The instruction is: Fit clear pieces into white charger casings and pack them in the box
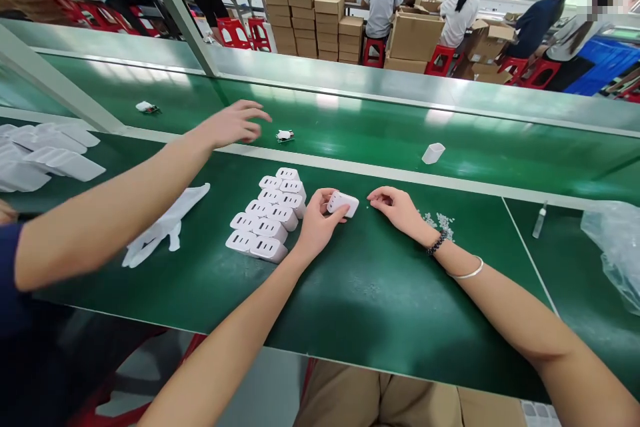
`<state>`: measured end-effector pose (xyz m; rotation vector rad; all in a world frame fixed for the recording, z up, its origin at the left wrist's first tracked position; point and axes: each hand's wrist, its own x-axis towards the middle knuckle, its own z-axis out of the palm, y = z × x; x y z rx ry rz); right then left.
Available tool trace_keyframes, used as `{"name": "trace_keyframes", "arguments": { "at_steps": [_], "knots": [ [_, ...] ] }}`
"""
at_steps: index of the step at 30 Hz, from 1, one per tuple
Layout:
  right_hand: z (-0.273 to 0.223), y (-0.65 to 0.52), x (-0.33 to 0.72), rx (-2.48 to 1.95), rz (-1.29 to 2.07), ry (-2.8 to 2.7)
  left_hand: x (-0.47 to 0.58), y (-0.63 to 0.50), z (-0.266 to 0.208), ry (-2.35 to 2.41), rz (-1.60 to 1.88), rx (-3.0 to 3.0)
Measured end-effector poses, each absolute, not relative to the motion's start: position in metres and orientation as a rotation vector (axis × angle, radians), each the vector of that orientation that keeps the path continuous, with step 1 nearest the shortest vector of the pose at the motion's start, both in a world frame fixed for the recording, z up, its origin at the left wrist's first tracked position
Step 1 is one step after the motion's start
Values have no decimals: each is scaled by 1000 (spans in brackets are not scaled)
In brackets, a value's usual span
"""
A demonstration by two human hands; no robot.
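Between the thumb and fingers of my left hand (320, 221) is a white charger (344, 204), tilted with its slotted end toward the left. My right hand (397, 211) is held low over the green table to the right of the charger, its fingertips pinched; whatever they may hold is too small to make out. Small clear pieces (443, 223) lie scattered beside my right wrist. Left of my left hand, several white chargers (270, 212) stand packed in two slanting rows, port ends up.
A co-worker's arm (115, 200) reaches in from the left toward a small circuit board (285, 136) on the green conveyor (340, 120). A white glove (167, 227), white housings (45, 153), a small bottle (540, 220) and a plastic bag (613, 247) lie on the table. A white sleeve (433, 153) sits on the conveyor.
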<state>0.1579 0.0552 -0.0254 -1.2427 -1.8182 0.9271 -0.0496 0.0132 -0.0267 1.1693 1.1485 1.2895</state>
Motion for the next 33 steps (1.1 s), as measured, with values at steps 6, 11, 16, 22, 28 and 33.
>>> {"name": "trace_keyframes", "arguments": {
  "at_steps": [6, 11, 16, 22, 28, 33],
  "knots": [
    [-26, 55, 159, -1237, 885, -1899, -53, 16, -25, 1193, 1300, 1180],
    [-25, 56, 158, -1189, 848, -1970, -52, 15, -26, 1174, 1291, 1178],
    [-25, 56, 155, -1142, 710, -2171, -50, 15, -26, 1154, 1297, 1145],
    [-27, 57, 148, -1116, 555, -2259, -45, 20, -30, 1151, 1342, 1140],
    [-10, 57, 114, -1048, 917, -1713, -41, 24, -30, 1161, 1371, 1068],
    [-8, 56, 89, -979, 881, -1726, -38, 25, -28, 1154, 1379, 991]
  ]
}}
